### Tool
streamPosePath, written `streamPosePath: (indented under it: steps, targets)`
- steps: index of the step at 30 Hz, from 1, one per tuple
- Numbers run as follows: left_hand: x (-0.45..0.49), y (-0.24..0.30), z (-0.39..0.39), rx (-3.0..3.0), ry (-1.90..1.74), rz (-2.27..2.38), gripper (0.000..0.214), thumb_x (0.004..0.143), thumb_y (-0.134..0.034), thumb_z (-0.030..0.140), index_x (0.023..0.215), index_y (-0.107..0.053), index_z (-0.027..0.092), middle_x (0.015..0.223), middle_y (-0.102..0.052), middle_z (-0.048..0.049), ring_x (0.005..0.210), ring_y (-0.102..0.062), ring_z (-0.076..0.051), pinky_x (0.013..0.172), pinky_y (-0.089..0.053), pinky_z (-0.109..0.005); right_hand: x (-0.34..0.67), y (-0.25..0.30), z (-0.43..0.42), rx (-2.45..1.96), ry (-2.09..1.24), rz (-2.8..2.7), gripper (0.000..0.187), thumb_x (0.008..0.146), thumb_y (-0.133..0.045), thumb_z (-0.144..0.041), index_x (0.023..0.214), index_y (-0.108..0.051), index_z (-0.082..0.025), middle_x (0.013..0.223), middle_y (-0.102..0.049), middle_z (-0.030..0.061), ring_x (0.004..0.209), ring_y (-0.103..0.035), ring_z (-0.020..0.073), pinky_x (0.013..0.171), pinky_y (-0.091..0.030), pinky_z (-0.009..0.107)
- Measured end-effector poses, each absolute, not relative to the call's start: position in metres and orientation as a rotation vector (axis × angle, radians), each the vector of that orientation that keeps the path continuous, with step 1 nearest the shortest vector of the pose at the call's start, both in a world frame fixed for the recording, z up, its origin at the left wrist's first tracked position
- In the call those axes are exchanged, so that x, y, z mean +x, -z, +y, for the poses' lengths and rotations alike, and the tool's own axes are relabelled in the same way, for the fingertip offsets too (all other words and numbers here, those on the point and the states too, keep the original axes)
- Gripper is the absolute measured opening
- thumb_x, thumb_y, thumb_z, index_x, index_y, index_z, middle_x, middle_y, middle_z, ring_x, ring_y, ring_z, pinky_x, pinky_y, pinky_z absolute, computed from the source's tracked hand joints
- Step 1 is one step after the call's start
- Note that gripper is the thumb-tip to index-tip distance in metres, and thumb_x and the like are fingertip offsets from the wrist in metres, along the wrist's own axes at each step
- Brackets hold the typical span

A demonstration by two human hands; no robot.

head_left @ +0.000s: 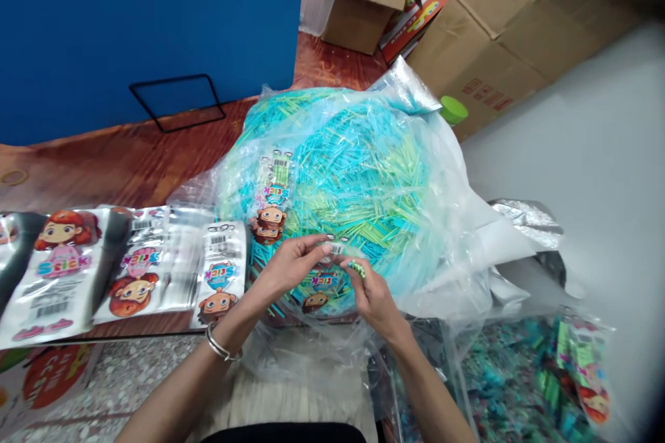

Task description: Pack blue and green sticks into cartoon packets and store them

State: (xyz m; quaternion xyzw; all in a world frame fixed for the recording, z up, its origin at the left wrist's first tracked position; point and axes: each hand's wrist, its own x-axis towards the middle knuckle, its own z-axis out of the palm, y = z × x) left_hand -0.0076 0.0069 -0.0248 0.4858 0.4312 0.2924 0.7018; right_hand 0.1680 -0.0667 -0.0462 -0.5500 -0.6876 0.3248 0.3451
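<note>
My left hand (296,263) pinches the top edge of a small clear printed pouch (323,282) with a cartoon head and "Stick" lettering. Closed around a small bundle of green sticks (356,267), my right hand (373,294) is right beside the pouch's mouth, the stick ends showing above the fingers. Both hands are over a big clear plastic bag (441,235) heaped with loose blue and green sticks (353,145). On the heap, up and left of my hands, lies another printed pouch (275,187) with green sticks in it.
Stacks of flat printed pouches (221,270) line the table's left front edge. A black wire frame (176,104) stands behind them against a blue panel (145,14). Cardboard boxes (364,0) are at the back. At lower right, a clear bag (519,374) holds filled pouches.
</note>
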Motion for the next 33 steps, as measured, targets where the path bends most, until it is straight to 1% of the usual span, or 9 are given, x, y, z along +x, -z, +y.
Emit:
streamPosePath:
  steps: [3, 6, 11, 15, 18, 21, 24, 27, 33]
  targets:
    - [-0.009, 0.026, 0.011, 1.148, -0.598, 0.959, 0.025, 0.078, -0.057, 0.037, 0.082, -0.070, 0.016, 0.076, -0.073, -0.0030, 0.072, -0.066, -0.017, 0.069, -0.051, -0.027, 0.168, 0.047, -0.066, -1.401, -0.841, -1.818, 0.026, 0.091, -0.039, -0.016, 0.114, -0.049, -0.024, 0.112, -0.065, 0.0084, 0.106, -0.061, 0.0196, 0.085, -0.049, 0.032]
    - [-0.008, 0.030, 0.012, 1.110, -0.586, 0.965, 0.023, 0.077, -0.058, 0.036, 0.074, -0.068, 0.014, 0.071, -0.071, -0.0016, 0.069, -0.065, -0.015, 0.069, -0.050, -0.026, 0.167, 0.049, -0.066, -1.379, -0.818, -1.844, 0.026, 0.092, -0.038, -0.015, 0.114, -0.047, -0.023, 0.115, -0.064, 0.0097, 0.108, -0.060, 0.0190, 0.087, -0.049, 0.032]
    - [-0.005, 0.034, 0.012, 0.884, -0.608, 0.955, 0.025, 0.069, -0.068, 0.035, 0.081, -0.059, 0.015, 0.064, -0.068, 0.0007, 0.063, -0.065, -0.014, 0.066, -0.052, -0.028, 0.167, 0.050, -0.066, -1.379, -0.798, -1.866, 0.027, 0.092, -0.037, -0.015, 0.115, -0.047, -0.023, 0.114, -0.063, 0.0105, 0.108, -0.060, 0.0201, 0.087, -0.050, 0.035]
    - [-0.007, 0.035, 0.013, 0.902, -0.577, 0.934, 0.034, 0.071, -0.066, 0.037, 0.096, -0.059, 0.016, 0.067, -0.069, 0.0000, 0.066, -0.066, -0.016, 0.068, -0.052, -0.030, 0.168, 0.050, -0.067, -1.372, -0.813, -1.874, 0.027, 0.092, -0.037, -0.014, 0.115, -0.046, -0.024, 0.114, -0.064, 0.0098, 0.108, -0.060, 0.0197, 0.086, -0.050, 0.033]
    - [-0.010, 0.037, 0.014, 1.073, -0.539, 0.924, 0.027, 0.077, -0.059, 0.039, 0.083, -0.065, 0.014, 0.070, -0.069, -0.0010, 0.065, -0.063, -0.015, 0.065, -0.050, -0.026, 0.169, 0.052, -0.070, -1.381, -0.803, -1.898, 0.028, 0.091, -0.037, -0.014, 0.116, -0.046, -0.024, 0.115, -0.063, 0.0096, 0.106, -0.061, 0.0196, 0.085, -0.050, 0.032]
    - [-0.011, 0.035, 0.014, 1.212, -0.521, 0.946, 0.027, 0.079, -0.054, 0.037, 0.072, -0.067, 0.014, 0.063, -0.066, -0.0001, 0.060, -0.059, -0.013, 0.060, -0.046, -0.024, 0.169, 0.053, -0.073, -1.379, -0.782, -1.919, 0.029, 0.092, -0.036, -0.015, 0.117, -0.046, -0.024, 0.116, -0.062, 0.0096, 0.106, -0.060, 0.0197, 0.086, -0.050, 0.032]
    - [-0.009, 0.031, 0.011, 1.293, -0.579, 1.048, 0.025, 0.079, -0.055, 0.034, 0.070, -0.069, 0.016, 0.064, -0.067, 0.0005, 0.061, -0.058, -0.013, 0.061, -0.044, -0.023, 0.168, 0.053, -0.075, -1.372, -0.783, -1.903, 0.027, 0.092, -0.036, -0.016, 0.116, -0.047, -0.024, 0.116, -0.062, 0.0090, 0.109, -0.059, 0.0189, 0.089, -0.048, 0.032]
    - [-0.006, 0.031, 0.006, 1.302, -0.660, 1.152, 0.025, 0.076, -0.060, 0.038, 0.068, -0.070, 0.017, 0.064, -0.066, 0.0012, 0.062, -0.057, -0.013, 0.060, -0.041, -0.022, 0.164, 0.052, -0.077, -1.361, -0.814, -1.864, 0.027, 0.093, -0.036, -0.016, 0.115, -0.048, -0.024, 0.116, -0.062, 0.0085, 0.109, -0.059, 0.0186, 0.090, -0.048, 0.032]
    - [-0.011, 0.037, 0.000, 1.204, -0.813, 1.154, 0.027, 0.073, -0.064, 0.041, 0.067, -0.062, 0.015, 0.055, -0.054, 0.0045, 0.052, -0.047, -0.009, 0.050, -0.035, -0.019, 0.157, 0.049, -0.079, -1.354, -0.971, -1.684, 0.025, 0.093, -0.037, -0.017, 0.112, -0.051, -0.026, 0.114, -0.063, 0.0054, 0.110, -0.057, 0.0183, 0.091, -0.047, 0.033]
